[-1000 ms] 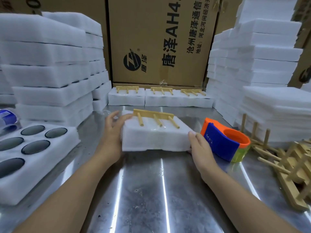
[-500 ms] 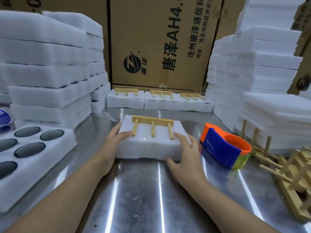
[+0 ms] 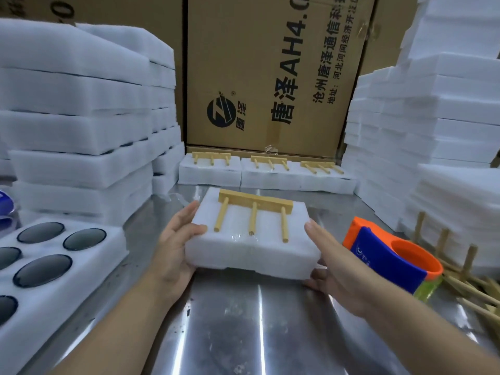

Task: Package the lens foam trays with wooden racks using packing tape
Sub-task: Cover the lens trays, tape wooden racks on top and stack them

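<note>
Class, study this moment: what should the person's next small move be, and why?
Probably carry the foam tray back toward the three finished bundles: left hand and right hand hold its sides, the wooden rack already seems taped on, and the tape dispenser lies unused.

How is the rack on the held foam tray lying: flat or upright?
Flat. The wooden rack lies atop the foam tray, bar at the far edge, three pegs pointing toward the camera.

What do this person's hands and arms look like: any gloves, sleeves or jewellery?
The left hand and right hand are bare, with no gloves, rings, watch or wristbands visible. No sleeve shows anywhere up to the frame's bottom edge.
</note>
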